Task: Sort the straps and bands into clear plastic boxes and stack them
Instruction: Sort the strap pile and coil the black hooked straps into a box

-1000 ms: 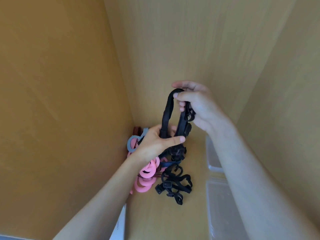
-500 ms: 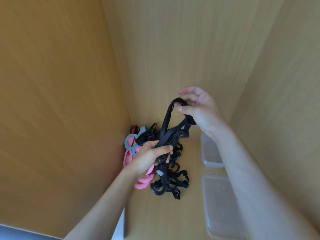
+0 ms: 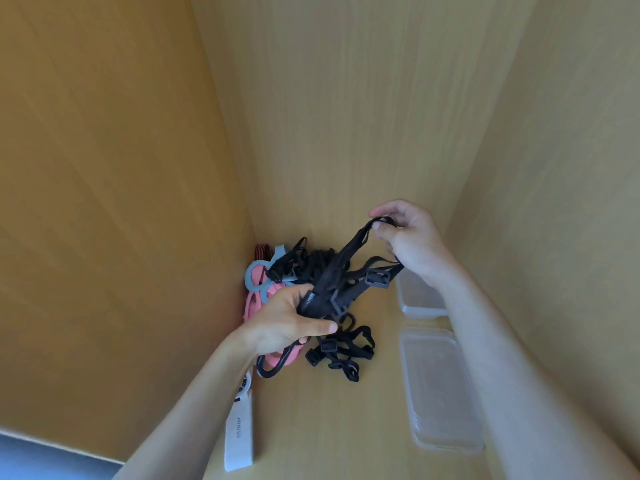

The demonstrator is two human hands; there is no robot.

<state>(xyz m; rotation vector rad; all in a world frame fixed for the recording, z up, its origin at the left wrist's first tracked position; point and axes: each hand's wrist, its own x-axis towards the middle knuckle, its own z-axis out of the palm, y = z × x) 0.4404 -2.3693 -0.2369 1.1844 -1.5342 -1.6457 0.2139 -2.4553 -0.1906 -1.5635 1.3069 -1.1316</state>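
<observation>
A black strap (image 3: 341, 268) with plastic buckles is stretched between both hands above the shelf floor. My left hand (image 3: 291, 323) grips its bunched lower end; my right hand (image 3: 408, 237) pinches its upper loop and holds a second strand lower in the palm. Beneath lies a tangle of more black straps (image 3: 341, 355). Pink bands (image 3: 256, 303), grey-blue bands (image 3: 252, 275) and a brown striped band (image 3: 263, 251) are piled in the back left corner. Two clear plastic boxes lie at the right: a near clear box (image 3: 440, 389) and a far clear box (image 3: 419, 299), partly behind my right wrist.
Everything sits inside a wooden cabinet compartment with walls on the left (image 3: 104, 202), back (image 3: 346, 116) and right (image 3: 571, 168). A white paper label (image 3: 239, 434) lies on the floor near my left forearm.
Both hands have lowered with the black strap and drawn apart: the right one to the right, the left one down. The strap now slants instead of hanging upright.
</observation>
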